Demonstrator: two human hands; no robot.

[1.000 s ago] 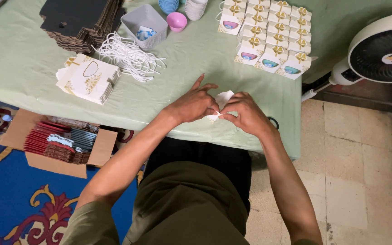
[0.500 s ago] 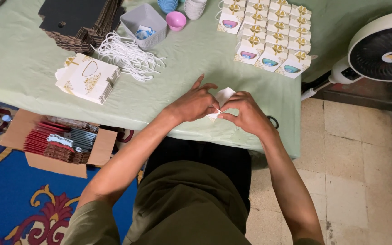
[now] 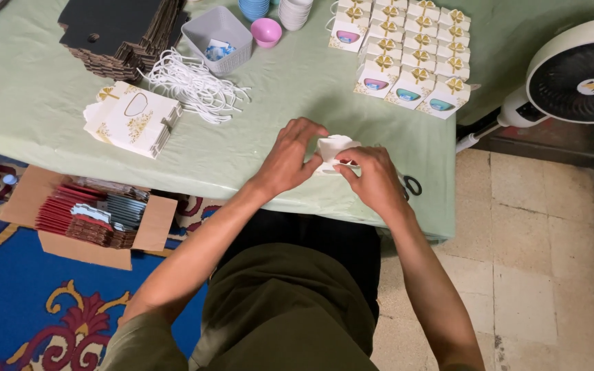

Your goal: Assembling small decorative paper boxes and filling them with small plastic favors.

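Together, the left hand (image 3: 289,159) and right hand (image 3: 372,180) pinched a small white paper box (image 3: 333,150) at the green-clothed bench's (image 3: 256,148) near edge, both grips closed on its flaps, apparently steadying them for folding, finished boxes (image 3: 407,51) ranked beyond.

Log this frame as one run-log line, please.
left hand: holds small white box | right hand: holds same box | surface: green table | nearby: scissors, finished boxes
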